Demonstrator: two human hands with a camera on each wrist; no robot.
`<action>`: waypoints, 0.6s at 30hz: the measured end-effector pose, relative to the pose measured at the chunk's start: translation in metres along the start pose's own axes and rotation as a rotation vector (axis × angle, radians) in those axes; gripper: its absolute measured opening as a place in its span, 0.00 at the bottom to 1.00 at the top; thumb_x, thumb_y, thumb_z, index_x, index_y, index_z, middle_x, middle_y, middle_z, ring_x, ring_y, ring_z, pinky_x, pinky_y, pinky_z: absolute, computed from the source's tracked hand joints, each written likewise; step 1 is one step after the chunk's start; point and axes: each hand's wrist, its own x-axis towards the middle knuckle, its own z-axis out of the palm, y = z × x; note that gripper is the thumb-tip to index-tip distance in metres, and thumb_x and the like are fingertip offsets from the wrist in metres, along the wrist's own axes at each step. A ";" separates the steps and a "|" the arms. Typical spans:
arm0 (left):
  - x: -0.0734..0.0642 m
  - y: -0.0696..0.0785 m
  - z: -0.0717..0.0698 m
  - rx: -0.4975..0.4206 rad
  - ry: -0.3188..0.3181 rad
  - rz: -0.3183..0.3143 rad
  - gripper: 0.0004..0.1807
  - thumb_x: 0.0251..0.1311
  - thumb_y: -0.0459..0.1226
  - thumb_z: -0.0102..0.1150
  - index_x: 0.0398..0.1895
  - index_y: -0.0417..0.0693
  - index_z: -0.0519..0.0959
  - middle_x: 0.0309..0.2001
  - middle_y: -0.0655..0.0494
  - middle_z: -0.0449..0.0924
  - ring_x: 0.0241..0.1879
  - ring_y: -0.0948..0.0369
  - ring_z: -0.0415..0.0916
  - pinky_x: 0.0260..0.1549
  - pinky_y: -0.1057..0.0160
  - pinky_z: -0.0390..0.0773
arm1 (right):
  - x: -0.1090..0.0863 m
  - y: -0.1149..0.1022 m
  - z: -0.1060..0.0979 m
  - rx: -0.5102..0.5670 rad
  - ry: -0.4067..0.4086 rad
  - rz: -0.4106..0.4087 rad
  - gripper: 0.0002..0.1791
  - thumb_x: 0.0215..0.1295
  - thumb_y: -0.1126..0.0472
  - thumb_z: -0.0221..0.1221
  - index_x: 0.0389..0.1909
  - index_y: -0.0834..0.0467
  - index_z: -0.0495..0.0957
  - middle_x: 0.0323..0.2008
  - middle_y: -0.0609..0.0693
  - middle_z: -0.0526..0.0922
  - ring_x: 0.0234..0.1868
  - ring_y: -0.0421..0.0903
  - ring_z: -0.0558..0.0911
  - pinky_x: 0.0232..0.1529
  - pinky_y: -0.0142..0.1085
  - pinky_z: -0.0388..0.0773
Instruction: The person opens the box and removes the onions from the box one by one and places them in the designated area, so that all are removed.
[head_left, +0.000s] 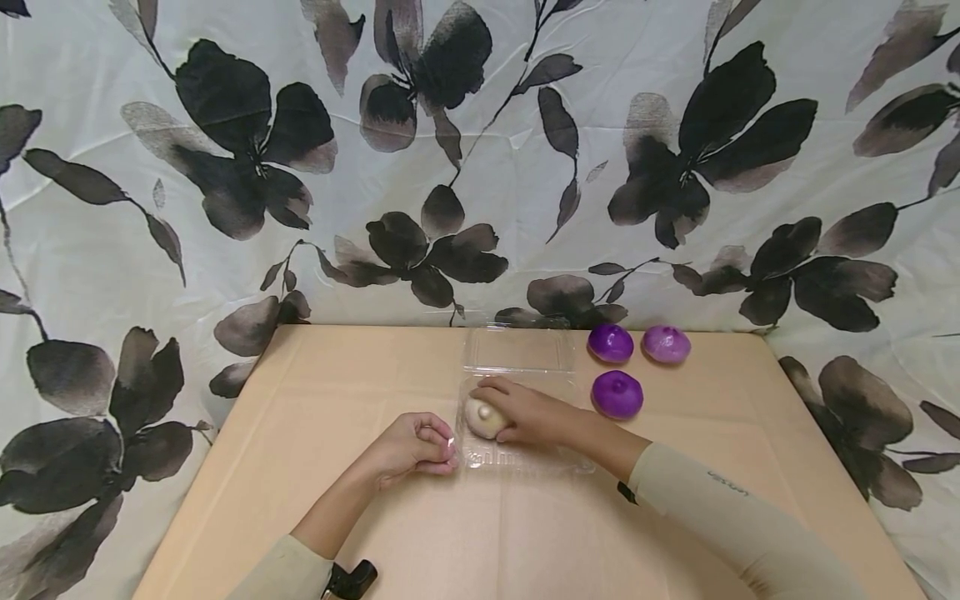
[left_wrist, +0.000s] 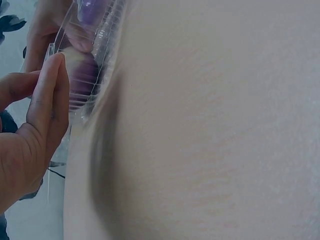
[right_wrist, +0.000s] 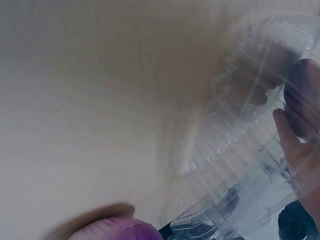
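Note:
A clear plastic clamshell container [head_left: 495, 457] stands on the table with its lid [head_left: 517, 348] folded back. My right hand [head_left: 532, 412] reaches into it from the right and grips a round turnip-like piece [head_left: 484, 418], cream with a nub on the upward side. Its lower side is purple, as the left wrist view shows through the container wall. At the container's left edge, my left hand [head_left: 416, 450] pinches the plastic rim between thumb and fingertips. In the right wrist view, fingers [right_wrist: 287, 132] curl around the piece [right_wrist: 298, 105].
Three similar round purple pieces lie right of the container: one dark [head_left: 611, 342] and one lighter [head_left: 666, 344] at the back, another [head_left: 617, 394] in front, close to the right forearm. The light wooden table [head_left: 337, 375] ends at a floral cloth [head_left: 450, 167] behind.

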 end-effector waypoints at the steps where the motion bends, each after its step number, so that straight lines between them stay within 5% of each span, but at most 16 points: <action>1: 0.000 0.000 0.000 0.001 -0.001 0.002 0.13 0.61 0.17 0.58 0.48 0.27 0.70 0.31 0.50 0.83 0.34 0.54 0.89 0.43 0.57 0.93 | 0.000 0.001 0.000 0.001 0.003 0.000 0.45 0.58 0.57 0.75 0.75 0.58 0.65 0.74 0.59 0.66 0.75 0.57 0.69 0.78 0.50 0.70; 18: 0.001 0.001 0.000 0.019 -0.001 0.003 0.14 0.61 0.18 0.61 0.47 0.27 0.71 0.31 0.50 0.83 0.35 0.53 0.89 0.43 0.57 0.93 | -0.012 -0.002 -0.027 0.100 0.068 0.087 0.45 0.56 0.59 0.76 0.74 0.54 0.67 0.74 0.53 0.69 0.72 0.55 0.72 0.74 0.50 0.74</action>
